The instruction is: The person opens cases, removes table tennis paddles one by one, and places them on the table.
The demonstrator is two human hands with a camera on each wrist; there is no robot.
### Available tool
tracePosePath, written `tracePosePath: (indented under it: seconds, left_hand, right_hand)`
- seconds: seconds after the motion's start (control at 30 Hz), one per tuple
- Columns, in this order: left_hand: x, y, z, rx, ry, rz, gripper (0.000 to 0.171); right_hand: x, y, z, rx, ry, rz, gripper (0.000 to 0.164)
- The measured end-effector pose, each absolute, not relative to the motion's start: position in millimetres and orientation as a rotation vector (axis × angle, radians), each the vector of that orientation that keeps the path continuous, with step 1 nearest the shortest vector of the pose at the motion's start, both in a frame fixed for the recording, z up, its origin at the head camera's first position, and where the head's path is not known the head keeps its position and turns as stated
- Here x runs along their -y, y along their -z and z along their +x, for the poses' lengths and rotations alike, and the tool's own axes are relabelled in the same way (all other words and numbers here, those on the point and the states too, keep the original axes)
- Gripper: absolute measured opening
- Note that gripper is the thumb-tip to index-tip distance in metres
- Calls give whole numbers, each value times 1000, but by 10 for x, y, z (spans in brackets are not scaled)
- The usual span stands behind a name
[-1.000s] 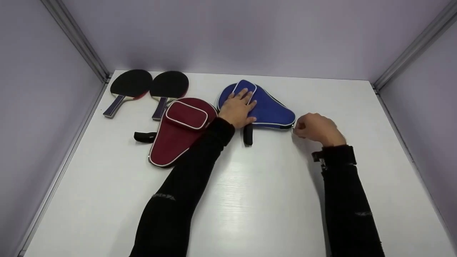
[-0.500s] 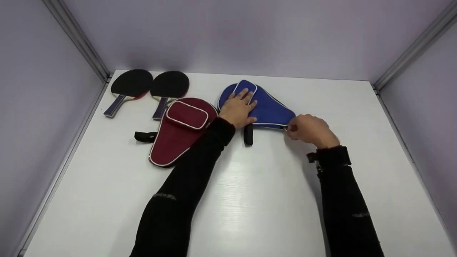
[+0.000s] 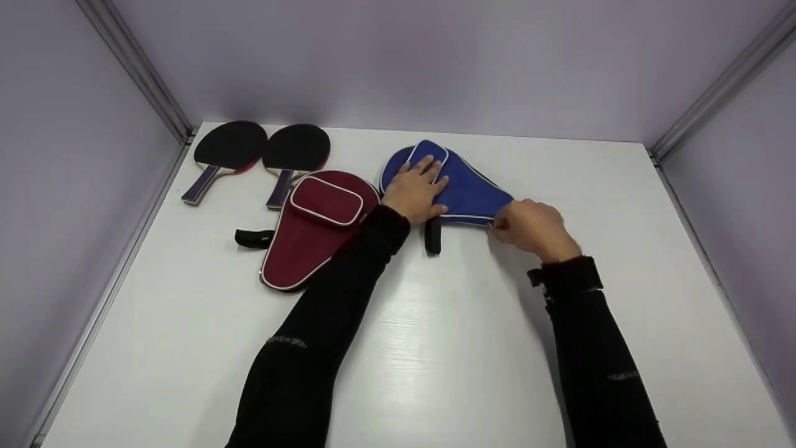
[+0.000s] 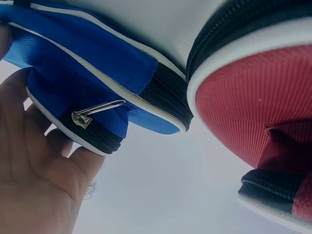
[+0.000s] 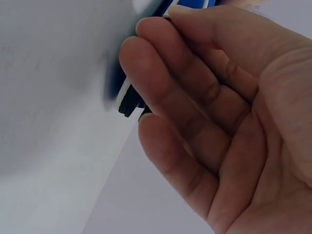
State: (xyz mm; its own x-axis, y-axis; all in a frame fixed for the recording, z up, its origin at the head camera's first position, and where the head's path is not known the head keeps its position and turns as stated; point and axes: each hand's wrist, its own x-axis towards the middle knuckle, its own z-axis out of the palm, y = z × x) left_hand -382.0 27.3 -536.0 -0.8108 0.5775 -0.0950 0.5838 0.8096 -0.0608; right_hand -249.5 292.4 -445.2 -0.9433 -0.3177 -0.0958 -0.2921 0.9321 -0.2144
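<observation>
A blue table tennis paddle case [image 3: 476,190] with white piping lies flat near the back of the table. My left hand [image 3: 413,191] rests on it with spread fingers, over its small pocket [image 4: 80,105], whose metal zipper pull [image 4: 92,113] shows in the left wrist view. At the case's narrow end, my right hand [image 3: 532,227] pinches the zipper pull on the front edge. In the right wrist view the thumb and forefinger of the right hand [image 5: 209,107] meet at the case's edge and hide the pull. A black strap [image 3: 433,236] sticks out in front of the case.
A dark red paddle case [image 3: 311,242] lies left of the blue one, partly under the left sleeve, its black strap [image 3: 254,239] out to the left. Two paddles, one [image 3: 230,146] at the back left corner and another [image 3: 297,149] beside it, lie black side up.
My right hand has moved left along the front edge of the blue case, taking the zipper pull along from the narrow tip. The left hand has stayed in place.
</observation>
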Motion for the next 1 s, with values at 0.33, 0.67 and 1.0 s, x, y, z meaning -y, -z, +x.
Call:
tracePosePath:
  seconds: [0.33,0.67,1.0]
  left_hand:
    - [-200,5309,-3787,-2867,180,1006,86]
    - [-174,4844,-3381,-2799,227,1045,81]
    - [-216,4512,-2819,-2688,325,1405,76]
  right_hand:
    - [-3233,4261,-2544,-2977,562,-365,22]
    - [-3270,4338,-2608,-2987,633,-341,28]
    - [-3290,4444,-2641,-2919,677,-342,34]
